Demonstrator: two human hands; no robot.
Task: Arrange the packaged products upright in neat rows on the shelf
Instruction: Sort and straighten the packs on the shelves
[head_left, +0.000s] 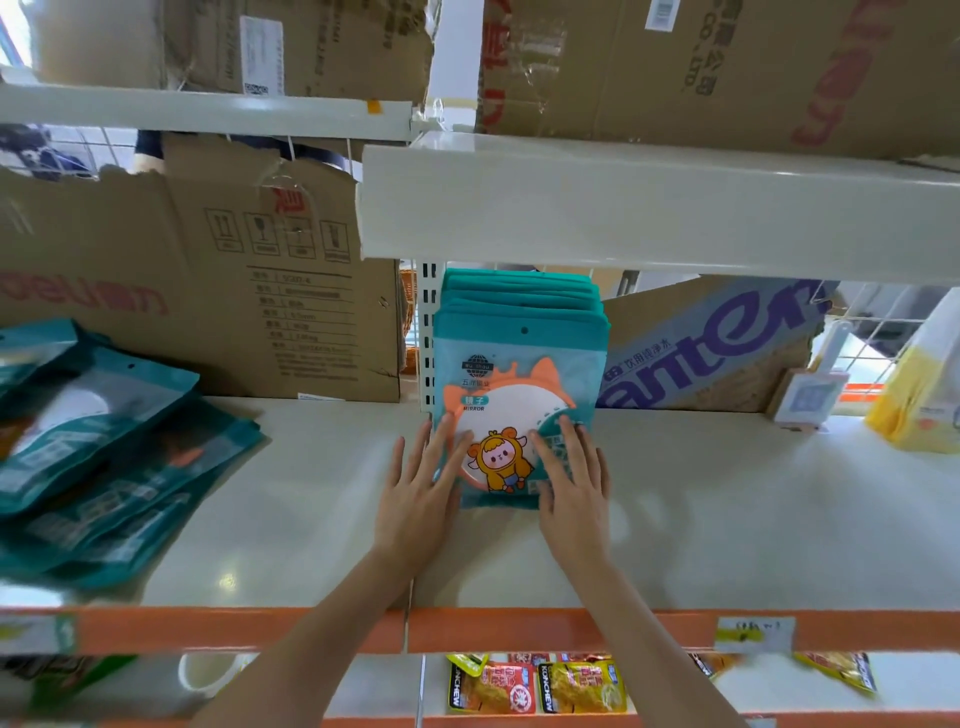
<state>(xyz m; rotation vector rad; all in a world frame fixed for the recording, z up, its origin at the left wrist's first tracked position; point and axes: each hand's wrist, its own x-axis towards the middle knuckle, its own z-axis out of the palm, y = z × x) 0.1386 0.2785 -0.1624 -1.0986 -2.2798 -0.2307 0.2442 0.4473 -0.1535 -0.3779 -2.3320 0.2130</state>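
Your left hand (415, 491) and right hand (571, 483) lie open and flat, fingers spread, against the front mirror packet (511, 395) to keep its upright row squared at the shelf (727, 493) back, while loose packets (98, 457) wait leftward.

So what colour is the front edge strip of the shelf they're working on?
Orange, on the shelf edge strip, clearest in the head view, the only one given.

Both hands (415, 499) (571, 488) press flat against upright mirror packs (519, 374).
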